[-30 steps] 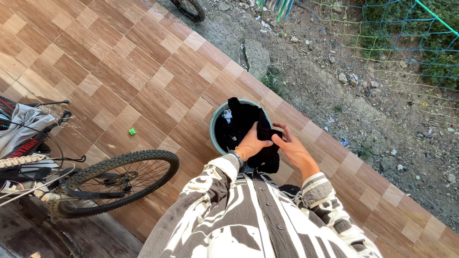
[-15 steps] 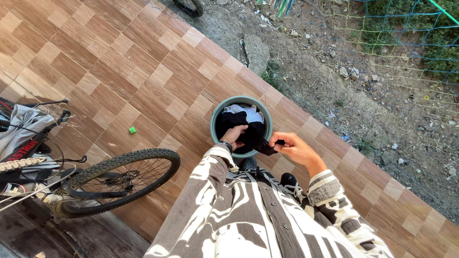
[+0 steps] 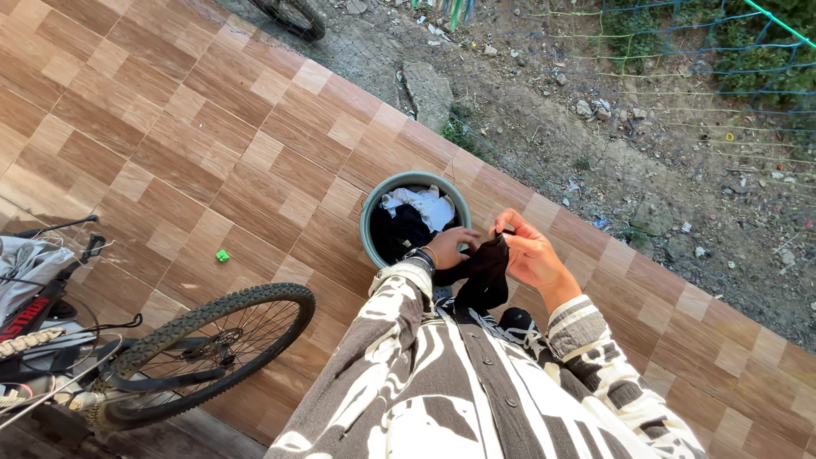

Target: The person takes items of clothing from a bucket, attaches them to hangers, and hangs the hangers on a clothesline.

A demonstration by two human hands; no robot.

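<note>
A grey-green bucket (image 3: 372,207) stands on the brown tiled floor in front of me, holding black and white laundry (image 3: 418,214). Both my hands hold a small black garment (image 3: 483,274) just over the bucket's near right rim. My left hand (image 3: 451,246) grips its left side, a watch and bracelets on that wrist. My right hand (image 3: 528,252) pinches its upper right edge, and the cloth hangs down between them. My sleeves are patterned black and white.
A bicycle (image 3: 127,348) with a knobby front wheel stands at lower left. A small green object (image 3: 222,255) lies on the tiles. Right of the tiled edge are rough ground with stones (image 3: 654,153), netting (image 3: 697,51), and another wheel (image 3: 293,15) at top.
The black garment has come up out of the bucket and now hangs between my hands to its right. My right hand has risen; white cloth shows in the bucket.
</note>
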